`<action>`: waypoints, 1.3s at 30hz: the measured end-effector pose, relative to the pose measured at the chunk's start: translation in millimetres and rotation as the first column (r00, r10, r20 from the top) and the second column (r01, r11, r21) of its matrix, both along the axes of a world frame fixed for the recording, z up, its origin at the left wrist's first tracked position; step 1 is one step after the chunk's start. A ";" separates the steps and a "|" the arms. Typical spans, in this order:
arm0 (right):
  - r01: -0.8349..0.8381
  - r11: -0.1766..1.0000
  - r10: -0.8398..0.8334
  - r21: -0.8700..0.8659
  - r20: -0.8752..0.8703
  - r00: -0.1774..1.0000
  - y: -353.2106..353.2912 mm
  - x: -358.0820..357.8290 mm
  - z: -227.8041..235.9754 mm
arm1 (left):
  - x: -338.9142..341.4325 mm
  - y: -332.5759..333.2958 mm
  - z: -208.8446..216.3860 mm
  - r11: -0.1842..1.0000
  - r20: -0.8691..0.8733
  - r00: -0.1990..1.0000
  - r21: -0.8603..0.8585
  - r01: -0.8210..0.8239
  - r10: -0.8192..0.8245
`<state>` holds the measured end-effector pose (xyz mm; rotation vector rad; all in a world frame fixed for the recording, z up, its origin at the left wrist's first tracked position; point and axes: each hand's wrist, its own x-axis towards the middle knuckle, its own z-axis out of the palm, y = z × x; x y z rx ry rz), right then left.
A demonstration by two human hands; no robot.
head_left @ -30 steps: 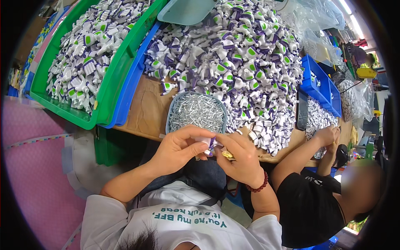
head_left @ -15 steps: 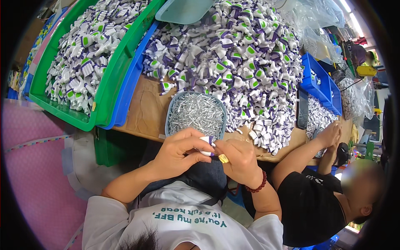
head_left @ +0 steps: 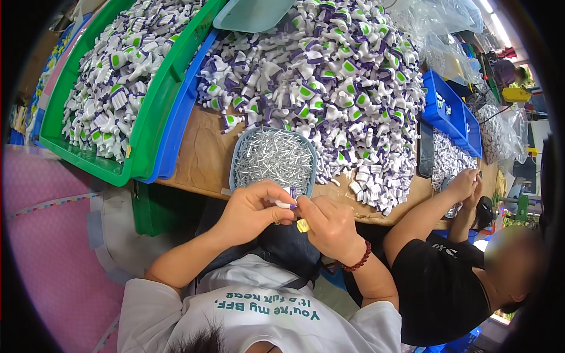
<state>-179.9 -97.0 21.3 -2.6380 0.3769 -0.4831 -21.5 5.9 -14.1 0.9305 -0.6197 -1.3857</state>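
Observation:
A small white plastic part with purple edges (head_left: 285, 205) is pinched between the thumb and fingers of my left hand (head_left: 250, 215). My right hand (head_left: 332, 226) is closed, its fingertips meeting the part's right end. Whatever those fingertips grip is hidden. Something small and yellow (head_left: 302, 225) shows by the right fingers; I cannot tell whether it is held or worn. Just beyond both hands, a grey-blue tub (head_left: 234, 167) is filled with thin silver metal pins (head_left: 273, 156).
White, purple and green plastic parts (head_left: 329, 88) cover much of the table (head_left: 197, 159). At left, a green bin (head_left: 132, 144) full of similar parts stands against a blue tray (head_left: 183, 109). A co-worker's hands (head_left: 468, 191) are at right, near a blue divided box (head_left: 438, 120).
The plastic part has been turned in my left fingers and now shows a narrower side. Both hands remain together, slightly further left in the picture; the whole view has shifted a little too.

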 end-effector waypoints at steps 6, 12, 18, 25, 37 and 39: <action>0.153 0.981 -0.156 0.118 0.018 0.988 -8.0 -20.1 -16.8 | 19.0 2.9 2.2 0.990 -0.508 0.855 0.023 0.136 -0.106; 0.501 0.807 -0.576 -0.312 -0.231 0.784 -42.7 -66.5 -36.2 | 12.2 -3.6 16.9 0.998 -0.196 0.978 0.008 -0.068 0.068; 0.526 0.821 -0.552 -0.221 -0.070 0.831 -52.2 -68.3 -47.3 | 11.5 -5.6 16.7 0.989 -0.278 0.961 0.147 0.033 0.009; 0.273 0.851 -0.346 0.448 0.090 0.934 -33.1 -15.0 2.3 | 11.3 -5.1 12.6 0.977 -0.347 0.937 0.189 0.102 -0.031; 0.193 0.500 -0.401 0.844 0.028 0.916 -13.7 10.7 12.1 | 13.2 -3.6 8.0 0.971 -0.334 0.942 0.213 0.107 -0.031; 0.197 0.500 -0.395 0.843 0.020 0.918 -13.7 10.7 12.4 | 12.7 -3.6 7.4 0.972 -0.324 0.946 0.212 0.105 -0.031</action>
